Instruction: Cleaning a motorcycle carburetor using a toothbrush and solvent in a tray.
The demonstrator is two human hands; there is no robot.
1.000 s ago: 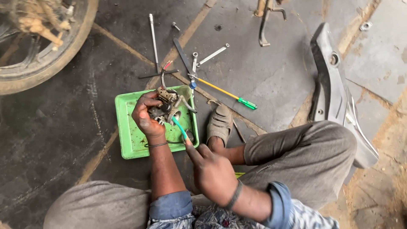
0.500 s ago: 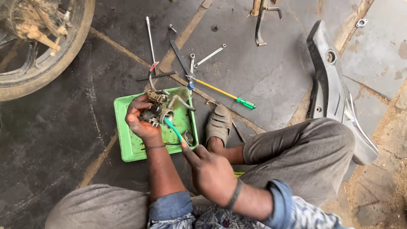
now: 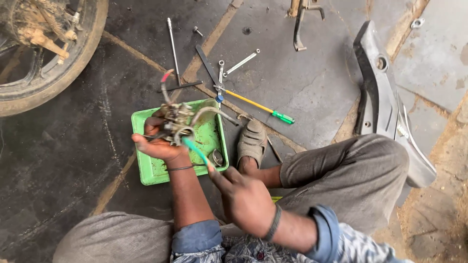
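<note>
Carburettor held over a green tray, screwdriver at work on it.

The left hand point(image 3: 158, 143) curls around a grimy carburettor point(image 3: 175, 124), holding it just above the green tray point(image 3: 146, 175) on the floor, hoses point(image 3: 209, 112) trailing off its top and right side. The right hand point(image 3: 246, 199) pinches a green-handled screwdriver point(image 3: 195, 148), its tip set against the part's underside. The carburettor looks like a small cast-metal body: stiff, fairly heavy for its size, probably oily and slippery, with thin levers and fittings that could bend. The solid body seems the safest place to grip, not the soft hoses, which would flex and give no control. A small round part point(image 3: 217, 157) lies in the tray; wrenches point(image 3: 220, 73) and a yellow screwdriver point(image 3: 253, 103) lie on the floor beyond.
</note>
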